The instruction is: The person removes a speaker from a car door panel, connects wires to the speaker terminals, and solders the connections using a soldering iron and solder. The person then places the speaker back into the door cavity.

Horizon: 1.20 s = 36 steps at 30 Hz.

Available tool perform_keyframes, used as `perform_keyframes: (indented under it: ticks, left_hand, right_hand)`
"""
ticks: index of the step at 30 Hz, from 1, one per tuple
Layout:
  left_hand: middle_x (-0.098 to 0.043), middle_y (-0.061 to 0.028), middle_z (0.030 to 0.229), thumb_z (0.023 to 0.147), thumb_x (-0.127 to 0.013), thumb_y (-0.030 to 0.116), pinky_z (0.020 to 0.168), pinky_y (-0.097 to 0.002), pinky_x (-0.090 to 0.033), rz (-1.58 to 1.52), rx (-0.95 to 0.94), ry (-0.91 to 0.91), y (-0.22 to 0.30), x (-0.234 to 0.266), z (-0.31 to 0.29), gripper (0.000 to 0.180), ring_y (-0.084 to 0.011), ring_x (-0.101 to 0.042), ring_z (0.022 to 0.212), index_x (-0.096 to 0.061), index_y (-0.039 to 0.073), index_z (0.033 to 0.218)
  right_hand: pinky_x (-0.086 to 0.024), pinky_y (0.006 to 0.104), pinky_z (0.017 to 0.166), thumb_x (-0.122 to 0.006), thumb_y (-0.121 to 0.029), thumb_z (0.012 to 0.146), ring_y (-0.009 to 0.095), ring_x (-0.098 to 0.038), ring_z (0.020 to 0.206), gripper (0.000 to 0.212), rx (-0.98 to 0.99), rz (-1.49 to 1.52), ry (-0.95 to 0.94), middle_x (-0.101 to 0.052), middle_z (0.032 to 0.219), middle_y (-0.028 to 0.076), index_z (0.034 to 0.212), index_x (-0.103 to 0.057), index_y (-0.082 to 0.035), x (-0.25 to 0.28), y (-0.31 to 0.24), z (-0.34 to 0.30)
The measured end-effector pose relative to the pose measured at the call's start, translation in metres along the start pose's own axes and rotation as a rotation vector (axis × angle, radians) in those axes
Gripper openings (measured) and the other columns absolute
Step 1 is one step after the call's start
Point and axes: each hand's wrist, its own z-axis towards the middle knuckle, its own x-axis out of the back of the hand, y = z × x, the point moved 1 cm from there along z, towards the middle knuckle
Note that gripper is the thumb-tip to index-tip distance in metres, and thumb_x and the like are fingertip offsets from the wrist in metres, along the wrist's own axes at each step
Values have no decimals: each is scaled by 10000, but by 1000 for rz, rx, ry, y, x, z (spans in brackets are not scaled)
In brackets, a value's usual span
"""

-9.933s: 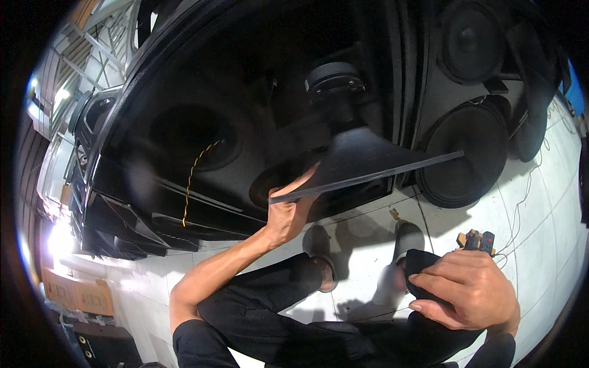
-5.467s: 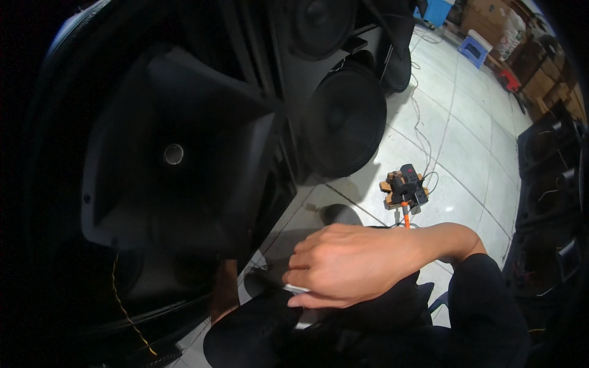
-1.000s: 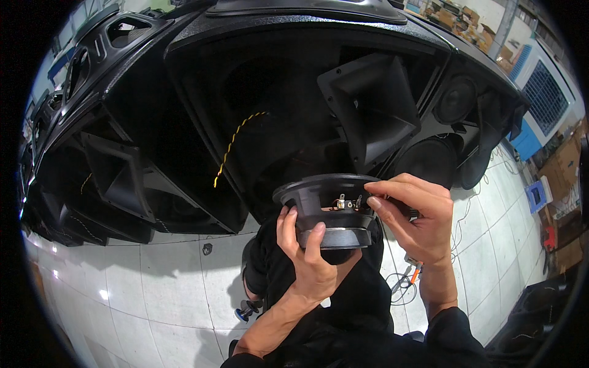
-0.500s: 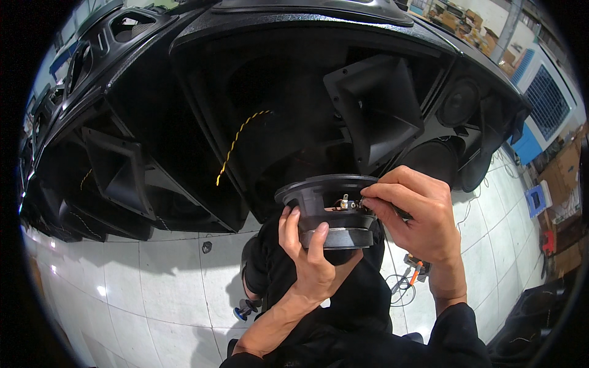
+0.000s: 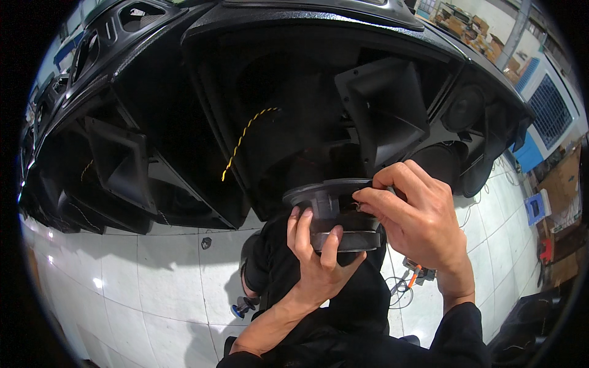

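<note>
Your left hand's [image 5: 316, 260] grip is wrapped from below around the round black speaker driver [image 5: 334, 211], with two fingers lying up its side and the thumb pressed against the lower ring, so the driver is held up in front of you, over your lap. Your right hand [image 5: 417, 224] comes in from the right with its grip pinched together at the driver's upper rim, the fingertips [image 5: 362, 196] closed on something small near the terminals; what exactly they pinch is too small to tell. The driver sits just below the open front of the large black speaker cabinet [image 5: 202, 73], close under the square black horn [image 5: 383, 107] that is mounted inside it. A yellow braided wire [image 5: 245, 138] hangs down inside the cabinet's opening, left of the driver and apart from it. More black cabinets stand to the left. On the white tiled floor [image 5: 153, 282] to the lower right lies an orange-handled tool [image 5: 414, 276] among thin cables.
</note>
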Motion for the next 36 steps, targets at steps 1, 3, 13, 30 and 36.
perform_keyframes:
  ticks: [1,3,13,30,36]
  left_hand:
    - [-266,-328,1431,607,-970,163,1082,-636,-374,1,0,3,0,0,0,1052,-557,-305,1342,-301,147,1419]
    - [-272,-324,1431,607,-969,157,1079,-632,-379,3,-2,9,-1,-2,-2,1032,-557,-308,1341,-316,144,1406]
    - [-290,-316,1424,607,-985,185,1071,-595,-409,34,14,14,2,-1,0,1084,-556,-325,1336,-316,121,1457]
    - [-281,-352,1459,605,-926,73,1095,-614,-358,22,147,-3,-2,-1,24,1052,-561,-345,1342,-301,59,1452]
    - [-265,-363,1447,675,-912,250,1086,-619,-365,172,150,-80,-6,8,31,1034,-555,-328,1345,-282,34,1466]
  right_hand:
    - [-506,309,564,-837,-26,664,213,-625,790,295,31,-16,-17,-632,923,95,932,-714,-27,0,1,0]
    - [-503,316,586,-830,-19,657,215,-610,791,297,47,-19,-12,-620,917,92,923,-698,-24,-3,4,1]
    - [-459,324,672,-722,-97,713,235,-528,798,243,114,-301,-168,-550,836,130,889,-668,61,0,-15,14]
    - [-540,404,781,-799,-57,800,335,-642,944,491,-220,222,53,-618,1106,205,1245,-610,28,-1,-11,-31]
    - [-556,437,894,-875,-307,783,387,-670,1065,787,-458,387,-3,-608,1185,290,1329,-476,97,-42,-27,-49]
